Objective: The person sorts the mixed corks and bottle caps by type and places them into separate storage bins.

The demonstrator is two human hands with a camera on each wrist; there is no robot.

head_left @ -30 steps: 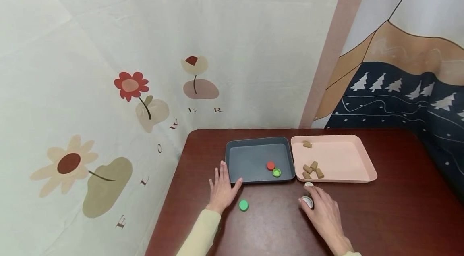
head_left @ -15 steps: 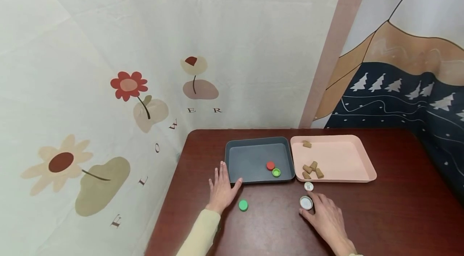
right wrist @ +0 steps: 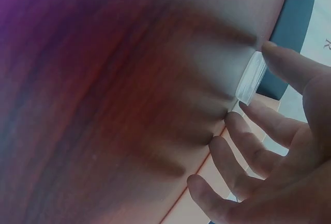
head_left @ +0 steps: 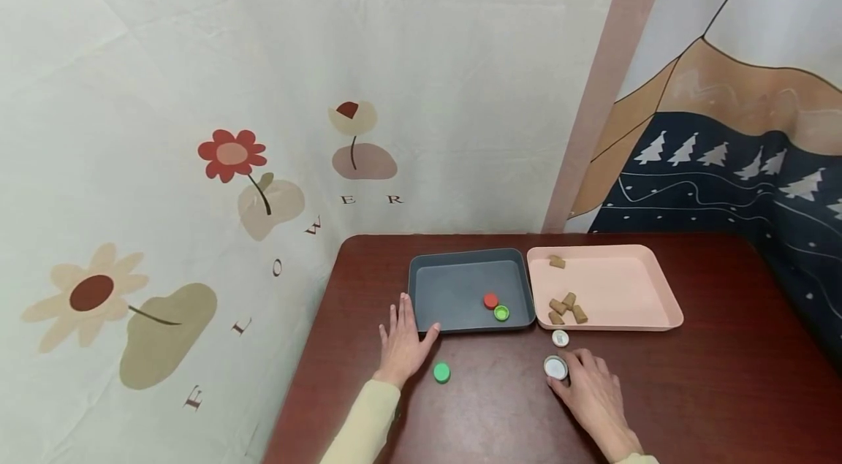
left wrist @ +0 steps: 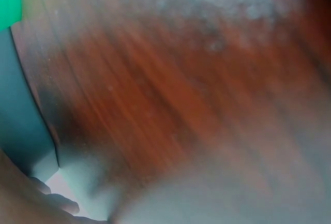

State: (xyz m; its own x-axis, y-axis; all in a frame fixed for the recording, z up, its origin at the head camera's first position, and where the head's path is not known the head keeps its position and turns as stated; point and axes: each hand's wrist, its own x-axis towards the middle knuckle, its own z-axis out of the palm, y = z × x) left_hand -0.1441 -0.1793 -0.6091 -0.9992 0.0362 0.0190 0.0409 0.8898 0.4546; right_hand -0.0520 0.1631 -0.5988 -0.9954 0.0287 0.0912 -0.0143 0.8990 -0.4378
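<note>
Only "FLOWER" (head_left: 309, 229) reads on the wall; right hand (head_left: 595, 394) touches white cap (head_left: 555, 367).

We see a dark red-brown tabletop (head_left: 658, 391) with a smooth, faintly glossy wood-look finish. The grey tray (head_left: 460, 292) and pink tray (head_left: 625, 288) look like matt plastic. The corks (head_left: 567, 307) appear rough. The white cap (head_left: 555, 367) looks translucent plastic; the wall hanging (head_left: 197, 120) is creased cloth.

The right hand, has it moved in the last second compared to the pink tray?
Yes. The right hand has drawn back from the pink tray, uncovering the small white cap; its fingers now touch the larger white cap.
</note>
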